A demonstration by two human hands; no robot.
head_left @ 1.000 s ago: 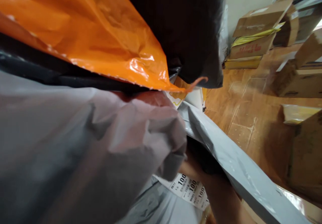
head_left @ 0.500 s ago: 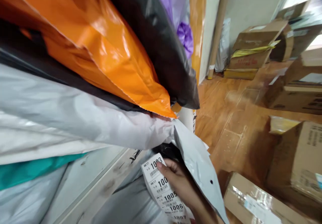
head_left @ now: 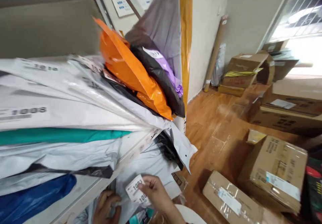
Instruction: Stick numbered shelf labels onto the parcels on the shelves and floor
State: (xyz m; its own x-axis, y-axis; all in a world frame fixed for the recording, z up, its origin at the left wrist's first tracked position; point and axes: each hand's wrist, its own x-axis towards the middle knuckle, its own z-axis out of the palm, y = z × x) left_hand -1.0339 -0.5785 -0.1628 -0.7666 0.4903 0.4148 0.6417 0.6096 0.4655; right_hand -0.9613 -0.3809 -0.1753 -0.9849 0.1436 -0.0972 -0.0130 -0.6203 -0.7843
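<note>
A strip of white number labels (head_left: 134,187), its top one reading 1003, is pinched between the thumb and fingers of my right hand (head_left: 157,193). Close by on the left, my left hand (head_left: 106,206) has its fingers curled together against a grey plastic mailing bag (head_left: 125,178); what lies between them is too unclear to name. Above the hands, a light grey mailing bag (head_left: 179,143) and a black bag (head_left: 168,148) hang over the shelf edge (head_left: 136,148).
Labelled white mailing bags (head_left: 72,111), a teal bag (head_left: 62,135), a blue bag (head_left: 35,197) and an orange bag (head_left: 141,76) fill the shelves. Taped cardboard boxes (head_left: 276,173) stand on the wooden floor (head_left: 211,136) to the right. A long cardboard tube (head_left: 215,54) leans on the wall.
The view has drawn back, showing more shelf and floor. My right hand with the label strip appears lower and further left. My left hand has come into view.
</note>
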